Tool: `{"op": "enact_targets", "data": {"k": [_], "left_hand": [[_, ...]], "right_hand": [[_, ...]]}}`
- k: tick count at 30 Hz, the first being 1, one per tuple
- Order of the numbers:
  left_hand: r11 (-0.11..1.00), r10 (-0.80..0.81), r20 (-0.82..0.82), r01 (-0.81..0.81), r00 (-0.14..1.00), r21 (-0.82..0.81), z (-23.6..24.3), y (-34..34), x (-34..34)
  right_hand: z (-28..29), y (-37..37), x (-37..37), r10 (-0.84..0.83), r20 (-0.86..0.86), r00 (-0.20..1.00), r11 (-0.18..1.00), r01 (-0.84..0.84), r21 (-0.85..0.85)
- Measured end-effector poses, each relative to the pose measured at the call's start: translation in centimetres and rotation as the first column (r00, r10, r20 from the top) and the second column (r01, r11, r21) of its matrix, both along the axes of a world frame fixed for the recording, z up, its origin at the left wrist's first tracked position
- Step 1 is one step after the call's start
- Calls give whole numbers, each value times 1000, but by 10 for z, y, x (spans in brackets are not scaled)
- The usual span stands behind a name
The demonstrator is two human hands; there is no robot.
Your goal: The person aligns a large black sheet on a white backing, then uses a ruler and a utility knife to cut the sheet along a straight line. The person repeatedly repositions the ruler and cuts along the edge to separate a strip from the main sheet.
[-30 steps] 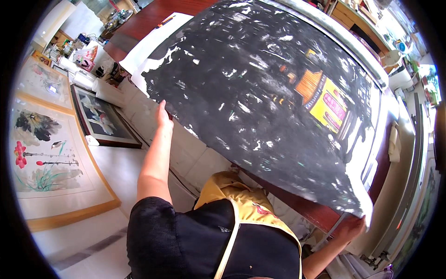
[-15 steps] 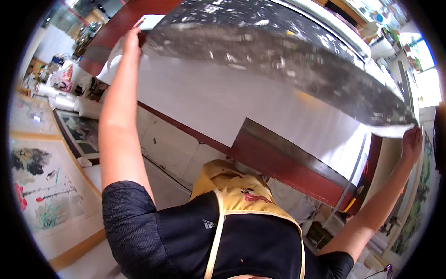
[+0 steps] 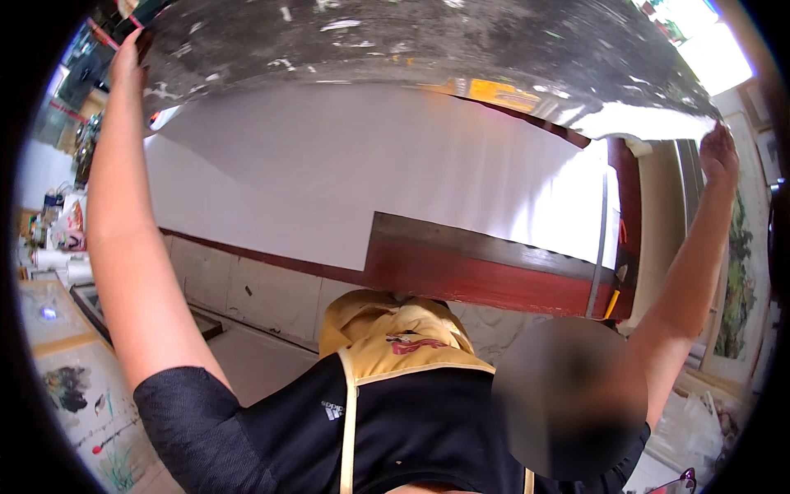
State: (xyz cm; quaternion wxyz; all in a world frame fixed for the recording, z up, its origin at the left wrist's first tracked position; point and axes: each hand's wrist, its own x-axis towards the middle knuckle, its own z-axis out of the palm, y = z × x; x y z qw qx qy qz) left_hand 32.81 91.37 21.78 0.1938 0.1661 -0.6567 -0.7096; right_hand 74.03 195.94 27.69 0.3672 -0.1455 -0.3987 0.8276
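Both arms up: left hand & right hand each closed on an edge of the big dark paint-flecked sheet, held high over the white paper on the red tabletop. Best keep both edges level & taut, no sag onto paper.

view: one head fisheye, left of a worn pair
facing: down along the torso onto the red desk and white sheet
range: close; chest fills the near edge
edges: left hand far left, right hand far right, both near the rim
distortion: straight edges bow outward
overlap: single view only
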Motion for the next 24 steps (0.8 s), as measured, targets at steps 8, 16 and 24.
{"op": "enact_targets", "data": {"k": [8, 16, 24], "left_hand": [[941, -328, 26, 324, 944, 101, -12, -126, -85], [921, -388, 91, 382, 917, 78, -6, -120, -87], [944, -239, -31, 225, 971, -243, 14, -28, -52]], "right_hand": [[16, -56, -6, 210, -90, 974, 976, -214, -32], [50, -10, -13, 41, -256, 966, 989, -3, 149], [38, 6, 21, 221, -259, 940, 971, -236, -31]]}}
